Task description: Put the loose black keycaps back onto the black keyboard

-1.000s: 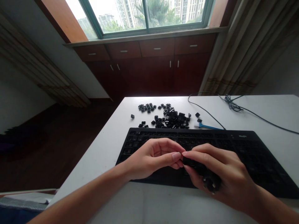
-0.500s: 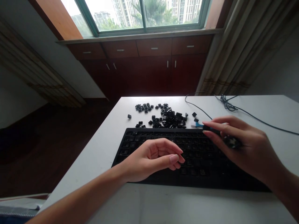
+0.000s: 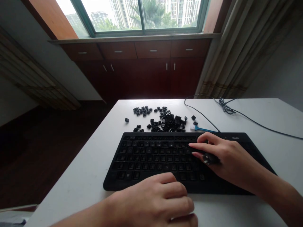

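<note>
A black keyboard [image 3: 151, 157] lies flat on the white table, many of its key positions without keycaps. My right hand [image 3: 227, 156] is over the keyboard's right part, fingers closed round a small dark object [image 3: 209, 158] with a shiny patch; its exact kind is unclear. The thumb and index fingertips point left, close above the keys. My left hand [image 3: 163, 201] is in front of the keyboard's near edge, back upward and fingers curled; the fingertips and anything under them are hidden. Behind the keyboard lies a heap of black keycaps [image 3: 170, 121].
A blue-handled brush [image 3: 204, 129] with pale bristles lies along the keyboard's back edge. The keyboard's cable [image 3: 201, 110] runs back to a tied bundle [image 3: 226, 107] at the right. One loose keycap [image 3: 127, 120] sits apart at the left. Low cabinets [image 3: 151, 75] stand beyond the white table [image 3: 78, 176].
My right hand has moved left and down from the brush to above the keys; the brush now lies free. My left hand has come nearer, off the keyboard, and turned back upward.
</note>
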Tool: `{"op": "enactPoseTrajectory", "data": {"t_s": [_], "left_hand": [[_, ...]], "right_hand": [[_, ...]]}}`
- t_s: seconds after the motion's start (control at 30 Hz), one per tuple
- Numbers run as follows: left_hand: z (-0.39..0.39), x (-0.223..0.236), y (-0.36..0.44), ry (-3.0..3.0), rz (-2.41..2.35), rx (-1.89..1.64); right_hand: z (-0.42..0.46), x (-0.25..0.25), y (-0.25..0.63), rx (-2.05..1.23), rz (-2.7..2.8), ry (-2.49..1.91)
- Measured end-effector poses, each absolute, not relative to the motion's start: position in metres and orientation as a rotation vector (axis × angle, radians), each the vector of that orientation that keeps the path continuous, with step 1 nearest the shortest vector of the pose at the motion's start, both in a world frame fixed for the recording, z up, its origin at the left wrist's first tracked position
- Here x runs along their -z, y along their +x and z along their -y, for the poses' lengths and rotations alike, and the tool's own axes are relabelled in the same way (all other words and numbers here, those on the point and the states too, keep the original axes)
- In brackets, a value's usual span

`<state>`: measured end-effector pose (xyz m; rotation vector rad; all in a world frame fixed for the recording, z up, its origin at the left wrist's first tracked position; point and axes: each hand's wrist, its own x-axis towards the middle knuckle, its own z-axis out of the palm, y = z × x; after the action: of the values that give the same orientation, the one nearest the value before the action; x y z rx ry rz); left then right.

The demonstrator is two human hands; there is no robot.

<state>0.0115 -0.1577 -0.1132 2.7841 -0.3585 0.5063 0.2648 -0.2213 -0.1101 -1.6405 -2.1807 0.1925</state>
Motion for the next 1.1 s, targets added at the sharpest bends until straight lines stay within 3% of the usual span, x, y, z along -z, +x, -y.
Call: {"op": "enactPoseTrajectory", "data": {"t_s": [1.1], "left_hand": [[0.1569,0.1165,0.0079,2.873,0.375,-0.539]], "right_hand": [[0.222,0.1036,0.274,-0.351,2.254,-1.627]]}}
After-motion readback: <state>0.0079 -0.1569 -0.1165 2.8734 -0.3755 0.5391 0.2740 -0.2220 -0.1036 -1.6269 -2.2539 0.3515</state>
